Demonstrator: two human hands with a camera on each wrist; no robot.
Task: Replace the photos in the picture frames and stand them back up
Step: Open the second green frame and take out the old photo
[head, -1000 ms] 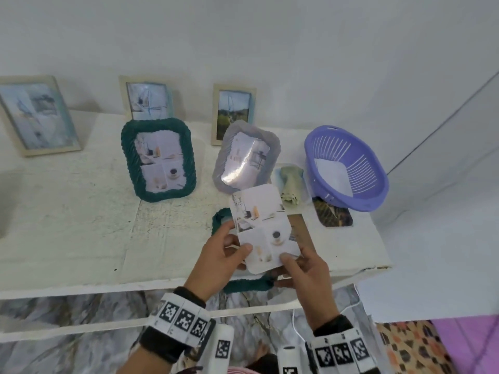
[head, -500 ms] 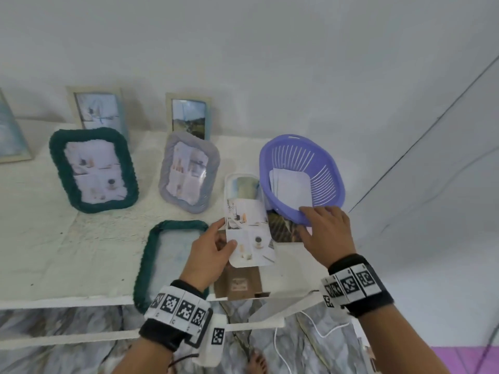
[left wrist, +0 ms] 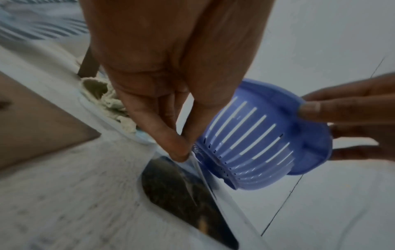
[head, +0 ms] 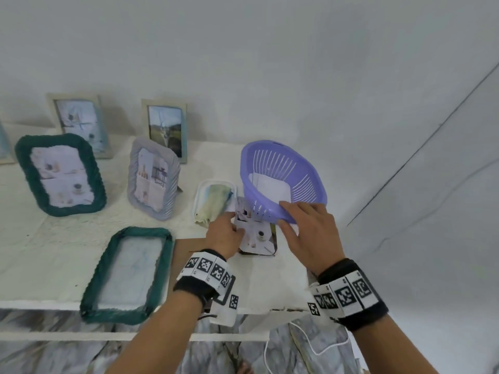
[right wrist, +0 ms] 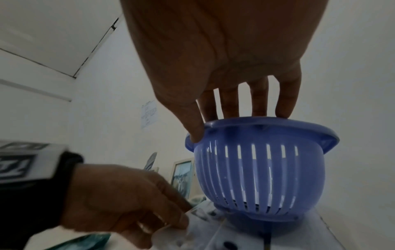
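While our right hand (head: 310,233) tips the light purple basket (head: 280,179) by its rim, our left hand (head: 225,234) pinches the thin, floppy photo (head: 255,234) at one edge.

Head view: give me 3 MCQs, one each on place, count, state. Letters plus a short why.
1. Where is the photo in the left hand?
A) at the purple basket's base
B) inside the grey frame
C) on the floor

2. How many green frames show?
A) one
B) two
C) four

3. The purple basket is:
A) upside down
B) flat, untouched
C) tipped, rim gripped by the right hand

Key: A, photo edge meets the base; B, one standing, one flat; C, near edge lifted.
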